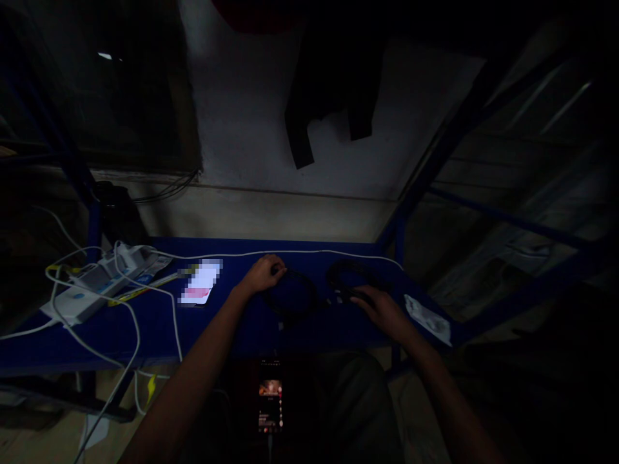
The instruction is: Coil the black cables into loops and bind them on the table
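Note:
A dark coiled cable (pixel 312 293) lies in a loop on the blue tabletop (pixel 236 328). My left hand (pixel 264 274) is closed on its left side, fingers curled around it. To the right, a second dark cable coil (pixel 333 274) rests on the table. My right hand (pixel 380 309) is closed over the near part of that coil, palm down, with a dark cable end under its fingers. Small pale ends show between the two coils. It is too dark to tell whether the coils are joined.
On the left stands a white power strip (pixel 80 296) with plugs and tangled white cords. A bright-screened phone (pixel 200 283) lies beside it. Another lit phone (pixel 269 396), with a cord attached, is near my lap. A whitish packet (pixel 428 319) lies at the right. Blue posts frame the table.

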`<action>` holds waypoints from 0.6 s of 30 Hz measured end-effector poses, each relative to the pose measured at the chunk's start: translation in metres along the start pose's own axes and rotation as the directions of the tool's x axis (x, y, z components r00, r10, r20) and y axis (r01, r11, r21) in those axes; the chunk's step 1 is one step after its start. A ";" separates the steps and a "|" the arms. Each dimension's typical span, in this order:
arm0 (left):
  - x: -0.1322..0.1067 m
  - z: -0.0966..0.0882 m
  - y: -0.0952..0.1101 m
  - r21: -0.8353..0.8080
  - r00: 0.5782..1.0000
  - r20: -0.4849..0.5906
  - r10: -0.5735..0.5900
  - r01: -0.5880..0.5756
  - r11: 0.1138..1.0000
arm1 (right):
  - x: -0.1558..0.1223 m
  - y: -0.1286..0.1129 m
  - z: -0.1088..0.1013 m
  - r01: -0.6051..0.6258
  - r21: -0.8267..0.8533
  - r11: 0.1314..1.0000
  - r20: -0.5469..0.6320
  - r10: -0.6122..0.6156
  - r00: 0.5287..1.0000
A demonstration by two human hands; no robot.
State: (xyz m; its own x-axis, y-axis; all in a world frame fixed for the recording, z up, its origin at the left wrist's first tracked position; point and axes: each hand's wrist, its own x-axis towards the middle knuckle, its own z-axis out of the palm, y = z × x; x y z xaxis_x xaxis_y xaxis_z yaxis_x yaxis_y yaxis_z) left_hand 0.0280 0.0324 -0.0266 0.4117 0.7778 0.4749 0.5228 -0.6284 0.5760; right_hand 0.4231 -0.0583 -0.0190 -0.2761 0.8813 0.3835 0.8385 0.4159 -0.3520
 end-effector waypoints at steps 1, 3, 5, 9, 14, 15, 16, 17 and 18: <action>0.000 0.000 0.000 0.003 1.000 0.000 0.000 0.000 1.000 | 0.001 0.001 -0.001 -0.014 0.012 1.000 0.006 0.014 1.000; 0.000 0.001 0.000 0.010 1.000 -0.003 0.001 -0.001 1.000 | 0.001 0.003 -0.002 -0.031 0.015 0.999 0.015 0.031 0.999; 0.000 0.002 0.000 0.018 1.000 -0.003 0.007 -0.007 1.000 | 0.002 0.005 -0.004 -0.031 -0.004 1.000 0.005 0.031 1.000; 0.000 0.002 -0.001 0.033 1.000 0.010 0.019 -0.019 0.999 | 0.006 0.004 -0.008 -0.015 -0.067 0.998 -0.060 0.011 0.998; 0.000 0.003 -0.003 0.043 1.000 0.019 0.019 -0.020 0.999 | 0.011 0.000 -0.013 0.079 -0.126 0.989 -0.137 -0.096 0.986; -0.001 0.003 -0.003 0.043 1.000 0.018 0.021 -0.022 0.999 | 0.012 -0.002 -0.014 0.095 -0.148 0.984 -0.154 -0.118 0.981; -0.001 0.003 -0.004 0.042 1.000 0.016 0.023 -0.024 0.999 | 0.013 -0.004 -0.016 0.110 -0.172 0.979 -0.167 -0.139 0.976; -0.001 0.003 -0.004 0.040 1.000 0.013 0.027 -0.028 0.999 | 0.014 -0.007 -0.018 0.125 -0.197 0.972 -0.179 -0.161 0.971; -0.001 0.004 -0.005 0.036 0.999 0.011 0.032 -0.032 0.999 | 0.016 -0.011 -0.021 0.144 -0.221 0.965 -0.188 -0.187 0.964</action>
State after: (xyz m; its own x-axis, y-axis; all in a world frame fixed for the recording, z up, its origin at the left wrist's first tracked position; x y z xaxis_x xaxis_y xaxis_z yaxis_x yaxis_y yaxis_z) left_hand 0.0278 0.0349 -0.0327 0.4362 0.7575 0.4857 0.5360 -0.6523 0.5359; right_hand 0.4193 -0.0535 0.0092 -0.3345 0.7302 0.5957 0.8731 0.4781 -0.0958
